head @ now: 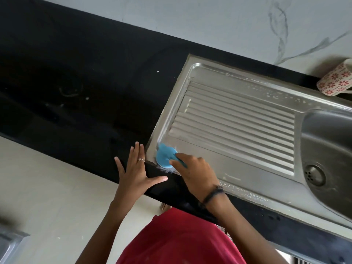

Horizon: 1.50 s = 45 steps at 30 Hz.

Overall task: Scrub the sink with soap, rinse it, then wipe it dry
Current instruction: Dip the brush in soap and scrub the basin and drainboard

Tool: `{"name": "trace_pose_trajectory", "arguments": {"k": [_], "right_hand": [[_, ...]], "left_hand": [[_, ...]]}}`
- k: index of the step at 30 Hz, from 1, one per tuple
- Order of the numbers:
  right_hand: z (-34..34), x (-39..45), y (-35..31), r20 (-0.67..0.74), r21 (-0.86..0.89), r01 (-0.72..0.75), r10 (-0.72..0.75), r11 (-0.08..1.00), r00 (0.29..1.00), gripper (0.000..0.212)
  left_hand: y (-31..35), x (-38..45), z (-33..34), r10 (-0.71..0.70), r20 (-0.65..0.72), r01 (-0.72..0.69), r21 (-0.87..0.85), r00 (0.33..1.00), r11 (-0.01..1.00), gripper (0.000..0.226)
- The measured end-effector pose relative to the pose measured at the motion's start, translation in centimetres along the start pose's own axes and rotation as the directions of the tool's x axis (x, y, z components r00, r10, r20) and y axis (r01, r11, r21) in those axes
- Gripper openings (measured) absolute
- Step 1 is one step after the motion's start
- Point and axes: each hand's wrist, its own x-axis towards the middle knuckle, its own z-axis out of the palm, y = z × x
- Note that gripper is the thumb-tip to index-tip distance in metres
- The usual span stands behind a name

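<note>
Right hand (192, 170) fingers clamped on blue scrubber (164, 156) (flat on sink (247, 176) corner), left hand (136, 168) fingers apart on counter (76, 92)

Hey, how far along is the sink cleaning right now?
Early on. Suds already bead along the sink's far and near rims, so some soaping looks done. In hand: the right hand presses a blue scrubber onto the drainboard's near left corner, while the left hand rests flat on the black counter. Rinsing and wiping dry are left; no running water or cloth shows.
</note>
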Motion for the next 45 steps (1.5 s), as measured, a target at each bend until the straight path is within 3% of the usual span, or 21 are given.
{"name": "trace_pose_trajectory", "arguments": {"k": [3, 11, 16, 23, 29, 36, 39, 42, 45], "right_hand": [[-0.4, -1.8, 0.5, -0.007, -0.064, -0.033, 0.032, 0.997, 0.999, 0.030], [1.0, 3.5, -2.7, -0.061, -0.005, 0.005, -0.005, 1.000, 0.998, 0.036], [1.1, -0.3, -2.2, -0.003, -0.060, 0.011, -0.012, 0.998, 1.000, 0.033], [0.1, 6.2, -3.8, -0.129, -0.028, -0.061, 0.057, 0.998, 0.990, 0.036], [1.6, 0.0, -4.2, 0.007, -0.123, -0.013, 0.014, 0.992, 1.000, 0.036], [0.0, 8.4, -2.7, -0.234, -0.016, -0.166, 0.158, 0.986, 0.959, 0.039], [0.7, 7.1, -2.5, -0.152, 0.049, -0.221, 0.226, 0.974, 0.962, 0.045], [2.0, 3.4, -3.2, -0.022, 0.021, -0.202, 0.202, 0.979, 0.979, 0.049], [1.3, 4.9, -3.8, -0.012, -0.008, -0.244, 0.244, 0.970, 0.970, 0.048]], "left_hand": [[-0.2, -0.2, 0.2, 0.017, -0.011, -0.017, 0.009, 1.000, 1.000, 0.142], [-0.1, -0.4, 0.2, 0.009, -0.007, -0.009, 0.075, 1.000, 0.997, 0.140], [-0.4, -0.7, 0.6, 0.030, -0.024, -0.028, 0.053, 0.999, 0.998, 0.137], [-0.2, -0.1, -0.1, -0.008, 0.037, 0.005, 0.075, 0.999, 0.997, 0.134], [-1.0, -0.1, 0.8, 0.019, -0.015, -0.019, 0.056, 1.000, 0.998, 0.138], [-0.7, 0.8, -0.1, 0.049, 0.055, -0.055, 0.101, 0.997, 0.993, 0.132], [-0.5, 2.0, -1.1, 0.088, 0.120, -0.101, 0.107, 0.989, 0.989, 0.134], [-0.3, 3.9, -2.2, 0.128, 0.134, -0.142, 0.103, 0.983, 0.984, 0.136], [0.1, 5.7, -3.5, 0.134, 0.154, -0.155, 0.131, 0.979, 0.979, 0.137]]}}
